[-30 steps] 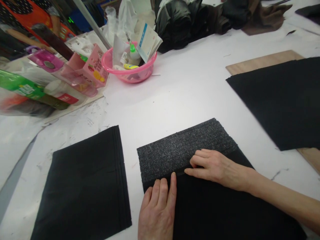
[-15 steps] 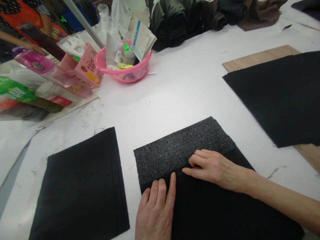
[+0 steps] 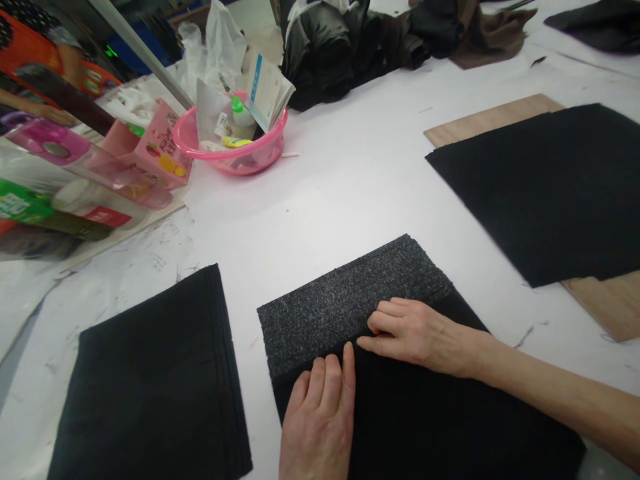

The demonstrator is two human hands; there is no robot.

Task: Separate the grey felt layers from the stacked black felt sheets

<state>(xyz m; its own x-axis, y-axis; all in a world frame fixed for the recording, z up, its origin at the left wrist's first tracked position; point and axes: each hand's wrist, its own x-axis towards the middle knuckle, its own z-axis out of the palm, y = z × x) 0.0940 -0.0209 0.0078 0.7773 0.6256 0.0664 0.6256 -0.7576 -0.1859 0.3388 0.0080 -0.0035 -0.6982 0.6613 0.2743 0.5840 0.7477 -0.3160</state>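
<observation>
In front of me lies a black fabric piece [image 3: 425,413] with a dark grey speckled strip [image 3: 345,287] along its far end. My left hand [image 3: 323,407] rests on it at the strip's near edge, fingers stretched out and pressing down. Just to the right, my right hand [image 3: 413,337] is curled over the same edge, its thumb along the seam line and its fingertips on the strip. The two hands almost touch at the left index finger and the right thumb. What lies under the right fingers is partly hidden.
A stack of black fabric [image 3: 150,380] lies at left. More black fabric [image 3: 545,187] covers a brown board [image 3: 500,120] at right. Behind stand a pink basin [image 3: 240,163] with supplies, a pink box [image 3: 163,150], bottles [image 3: 50,143] and heaped dark cloth [image 3: 325,60]. Another person [image 3: 35,47] is at far left.
My left hand has slid slightly right along the strip's edge, closer to my right hand. The right hand stays about where it was on the fabric. The whole view has shifted a little.
</observation>
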